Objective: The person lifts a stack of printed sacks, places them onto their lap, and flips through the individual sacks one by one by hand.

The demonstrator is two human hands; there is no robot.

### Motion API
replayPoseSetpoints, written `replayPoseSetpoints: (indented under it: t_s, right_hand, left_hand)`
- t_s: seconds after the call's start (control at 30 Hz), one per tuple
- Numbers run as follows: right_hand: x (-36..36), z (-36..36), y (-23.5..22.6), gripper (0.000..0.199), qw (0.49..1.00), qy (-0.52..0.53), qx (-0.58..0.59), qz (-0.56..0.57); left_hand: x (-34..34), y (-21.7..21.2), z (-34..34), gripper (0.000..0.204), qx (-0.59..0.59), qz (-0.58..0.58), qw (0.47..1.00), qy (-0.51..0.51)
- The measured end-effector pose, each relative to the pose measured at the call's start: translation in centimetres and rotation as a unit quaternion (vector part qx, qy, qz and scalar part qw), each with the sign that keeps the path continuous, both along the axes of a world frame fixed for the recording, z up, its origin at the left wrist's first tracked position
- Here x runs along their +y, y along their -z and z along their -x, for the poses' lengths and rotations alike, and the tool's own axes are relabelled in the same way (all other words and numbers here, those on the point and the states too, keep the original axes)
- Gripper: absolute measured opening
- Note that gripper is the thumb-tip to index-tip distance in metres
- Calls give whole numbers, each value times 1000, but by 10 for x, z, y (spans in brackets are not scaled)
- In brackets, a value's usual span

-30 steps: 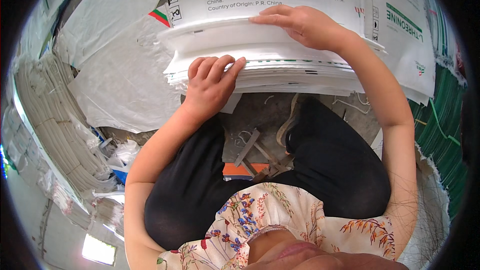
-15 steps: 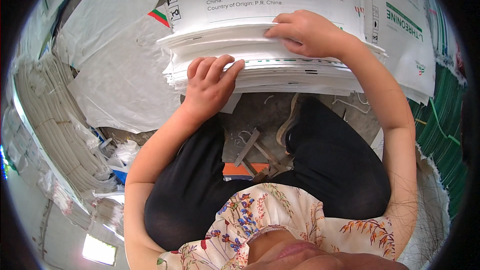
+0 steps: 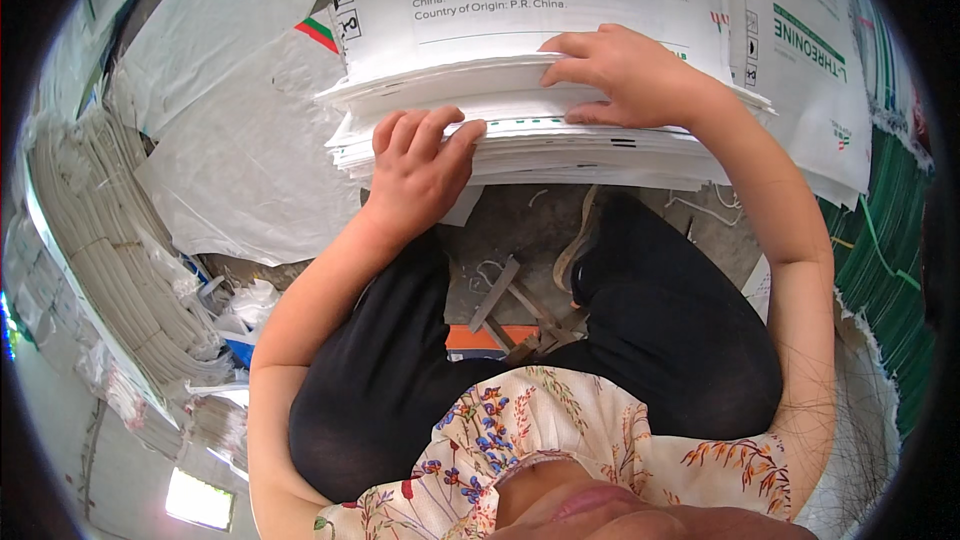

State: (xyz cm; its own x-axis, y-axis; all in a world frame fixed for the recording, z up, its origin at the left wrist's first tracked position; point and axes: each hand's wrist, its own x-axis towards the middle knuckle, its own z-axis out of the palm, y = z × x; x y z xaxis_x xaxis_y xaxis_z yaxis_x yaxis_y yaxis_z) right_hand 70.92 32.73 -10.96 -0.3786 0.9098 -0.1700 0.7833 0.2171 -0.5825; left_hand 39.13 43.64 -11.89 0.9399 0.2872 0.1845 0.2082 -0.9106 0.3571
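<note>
A thick stack of white printed sacks lies in front of me, its near edges fanned into layers. My left hand grips the near left part of the stack, fingers bent over the sack edges and thumb along the layer with green marks. Farther right, my right hand is open, with its fingers resting by the raised upper layers. Its thumb sits apart from them, lower down near the green-marked layer. Any hold by the right fingertips on a single layer is not visible.
Loose white sheets cover the floor to the left, beside piled folded sacks. Another printed sack and a green stack are at the right. A small wooden frame stands between my black-clad legs.
My right hand has spread, its thumb dropping away from the fingers, and has shifted slightly right. My left hand stays nearly in place on the stack.
</note>
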Motion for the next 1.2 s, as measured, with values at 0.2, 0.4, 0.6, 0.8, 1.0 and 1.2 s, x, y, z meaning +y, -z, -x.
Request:
replayPoseSetpoints:
  t_s: [0.2,0.4,0.6,0.8,1.0,1.2]
  right_hand:
    - [1,0,9,38,999,24,-36,-32]
    - [4,-7,13,30,1000,8,-12,6]
    - [-3,-1,-2,24,996,36,77,14]
    - [4,-6,2,29,995,53,46,78]
    - [6,0,4,40,998,69,-9,7]
    - [-2,-9,3,35,996,28,53,61]
  left_hand:
    - [-3,-2,-5,45,-6,-16,1000,-9]
    - [-1,4,2,50,-28,-25,999,27]
    - [0,1,0,47,-32,-34,999,13]
    - [-1,0,-4,48,-34,-43,998,4]
    - [0,0,-1,50,-21,-27,999,16]
    - [1,-1,3,53,-25,-36,999,28]
